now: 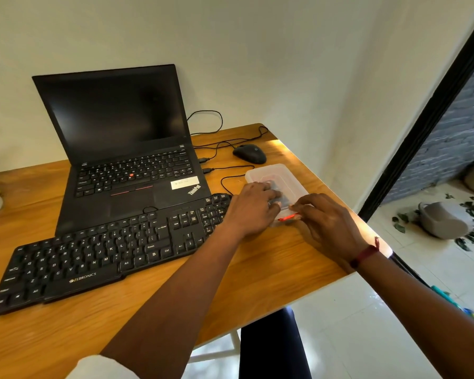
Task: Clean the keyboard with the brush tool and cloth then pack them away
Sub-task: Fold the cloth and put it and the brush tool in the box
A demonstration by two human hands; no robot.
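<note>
Pressing down on the translucent plastic box [277,177] with both hands, I am seeing my left hand [253,206] lying flat with fingers spread over its lid, while my right hand [324,220] is pinching together at the near right corner, where something red-orange [288,216] is showing; I cannot tell what it is. The box is sitting just beyond my fingers, long axis running away from me toward the black mouse [249,153], with the Zebronics keyboard [107,250] lying to the left, its right end touching my left hand. Greyish contents are showing blurred through the lid, so I am judging the packing nearly finished.
</note>
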